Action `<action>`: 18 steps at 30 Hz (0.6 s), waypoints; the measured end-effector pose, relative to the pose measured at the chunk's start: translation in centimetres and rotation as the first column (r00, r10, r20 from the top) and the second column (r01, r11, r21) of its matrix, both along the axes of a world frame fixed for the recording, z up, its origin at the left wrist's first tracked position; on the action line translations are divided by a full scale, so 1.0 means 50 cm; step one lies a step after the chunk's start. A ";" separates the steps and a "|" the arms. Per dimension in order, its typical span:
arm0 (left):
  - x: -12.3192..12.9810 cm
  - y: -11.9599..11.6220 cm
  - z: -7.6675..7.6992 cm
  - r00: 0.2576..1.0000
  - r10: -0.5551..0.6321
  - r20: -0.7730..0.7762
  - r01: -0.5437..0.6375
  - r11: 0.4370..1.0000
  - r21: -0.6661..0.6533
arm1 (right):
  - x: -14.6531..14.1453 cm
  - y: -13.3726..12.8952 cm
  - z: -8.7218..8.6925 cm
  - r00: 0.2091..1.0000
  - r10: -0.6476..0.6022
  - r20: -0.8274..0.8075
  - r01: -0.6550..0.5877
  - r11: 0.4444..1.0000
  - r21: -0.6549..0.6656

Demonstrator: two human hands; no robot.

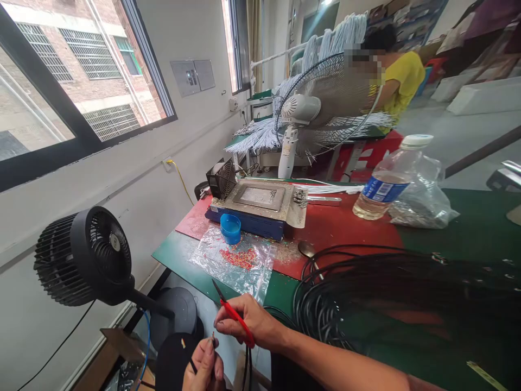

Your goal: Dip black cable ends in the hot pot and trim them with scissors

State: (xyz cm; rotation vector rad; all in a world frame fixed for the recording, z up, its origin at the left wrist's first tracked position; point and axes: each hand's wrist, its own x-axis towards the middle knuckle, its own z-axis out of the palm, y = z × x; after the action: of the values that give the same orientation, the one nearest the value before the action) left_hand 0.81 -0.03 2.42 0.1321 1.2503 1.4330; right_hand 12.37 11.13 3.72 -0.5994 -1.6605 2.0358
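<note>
A small wire-assembly workshop: a green and red workbench (480, 217) carries a heating plate (260, 203), heaped black cable coils (386, 293) and cut red scraps (240, 258); far right, another person (396, 76) works among hanging white cables (337, 35).

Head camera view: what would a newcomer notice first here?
Low in the middle, the right hand holds red-handled snips close to the left hand, which pinches a thin black wire end. A big coil of black cable fills the green table at right; a black fan stands left.
</note>
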 end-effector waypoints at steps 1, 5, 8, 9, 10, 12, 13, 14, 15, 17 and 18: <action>0.001 0.001 -0.001 1.000 0.003 -0.016 -0.003 1.000 0.002 | 0.000 -0.001 0.000 1.000 0.006 -0.004 -0.006 1.000 0.025; 0.009 0.005 -0.005 0.995 0.032 -0.098 -0.032 0.999 0.009 | 0.000 -0.003 0.000 1.000 0.006 -0.008 -0.005 0.996 0.094; 0.015 0.006 -0.009 0.987 0.053 -0.153 -0.050 0.998 0.029 | -0.002 -0.006 -0.002 1.000 -0.010 0.024 0.007 0.990 0.139; 0.016 0.006 -0.009 0.986 0.049 -0.158 -0.044 0.998 0.035 | -0.003 -0.007 -0.003 0.999 -0.028 0.035 0.021 0.985 0.172; 0.016 0.005 -0.010 0.987 0.036 -0.157 -0.030 0.999 0.040 | -0.004 -0.009 -0.004 0.998 -0.053 0.043 0.043 0.975 0.216; 0.014 0.005 -0.009 0.990 -0.006 -0.142 0.013 0.999 0.052 | -0.007 -0.014 -0.005 0.995 -0.094 0.042 0.076 0.947 0.311; 0.013 0.005 -0.009 0.990 -0.026 -0.139 0.034 0.998 0.059 | -0.007 -0.016 -0.006 0.994 -0.100 0.038 0.082 0.937 0.339; 0.011 0.006 -0.009 0.989 -0.038 -0.141 0.048 0.997 0.068 | -0.008 -0.017 -0.006 0.995 -0.098 0.034 0.080 0.934 0.349; 0.009 0.006 -0.009 0.988 -0.040 -0.147 0.052 0.996 0.077 | -0.008 -0.018 -0.007 0.995 -0.089 0.033 0.072 0.937 0.342; 0.007 0.007 -0.012 0.987 -0.013 -0.162 0.028 0.996 0.089 | -0.008 -0.017 -0.007 0.997 -0.071 0.035 0.058 0.954 0.295; 0.008 0.007 -0.014 0.985 0.014 -0.174 0.003 0.996 0.094 | -0.007 -0.016 -0.008 0.997 -0.069 0.036 0.057 0.961 0.269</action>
State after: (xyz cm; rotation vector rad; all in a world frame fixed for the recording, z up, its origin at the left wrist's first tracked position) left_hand 1.20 0.33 1.70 0.3249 1.3260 1.5107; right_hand 12.00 10.32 3.33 -0.5975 -1.8774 1.7245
